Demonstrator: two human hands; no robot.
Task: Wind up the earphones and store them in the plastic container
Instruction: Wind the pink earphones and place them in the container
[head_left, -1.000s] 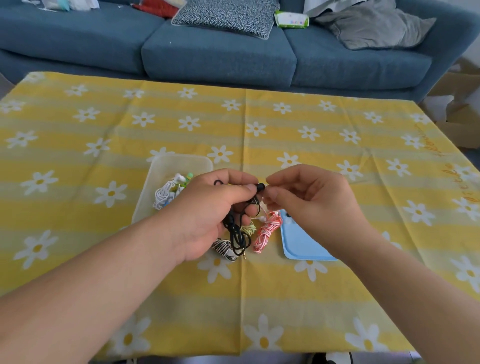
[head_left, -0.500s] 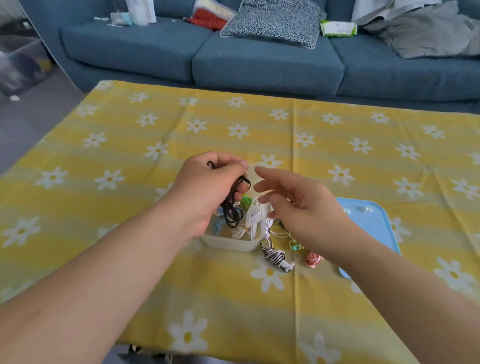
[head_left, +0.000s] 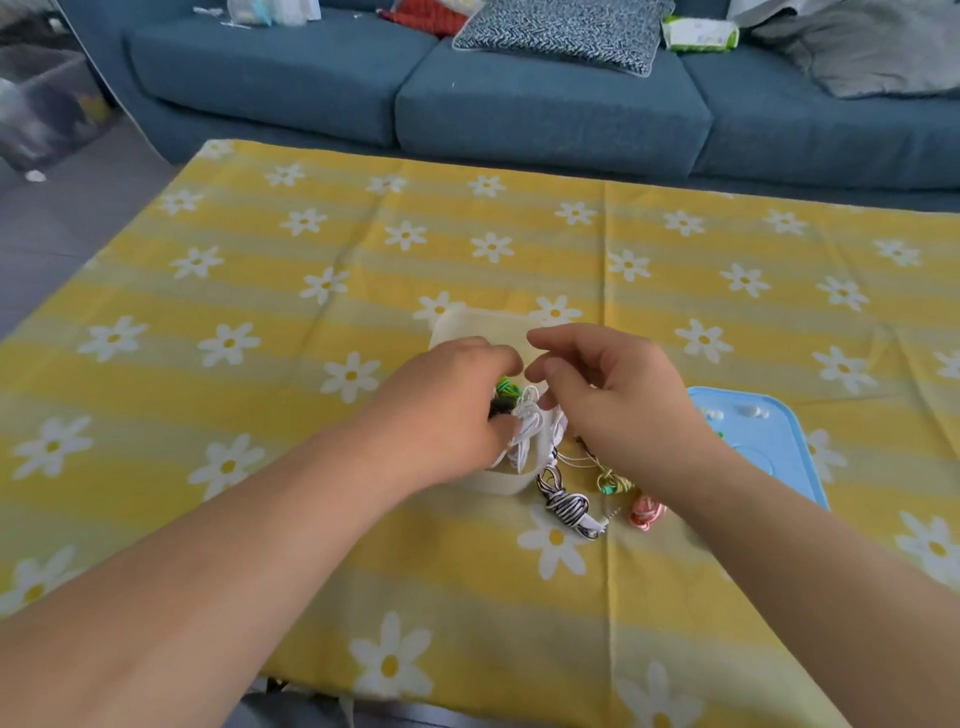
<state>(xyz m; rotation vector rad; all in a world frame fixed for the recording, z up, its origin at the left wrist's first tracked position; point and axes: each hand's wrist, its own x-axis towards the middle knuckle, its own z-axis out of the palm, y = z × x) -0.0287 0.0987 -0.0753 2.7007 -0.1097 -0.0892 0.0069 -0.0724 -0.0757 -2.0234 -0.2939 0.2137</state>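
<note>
No legible text, brand, number or sign anywhere. Green-and-white packet (head_left: 700, 32) on sofa (head_left: 550, 114): printed markings on face, too blurred and small to read. Blue lid (head_left: 769, 441): few small raised shapes near far edge, not readable as letters or digits.

Translucent plastic container (head_left: 488, 325); matt cloth tablecloth (head_left: 260, 291); smooth blue plastic lid (head_left: 779, 441)
</note>
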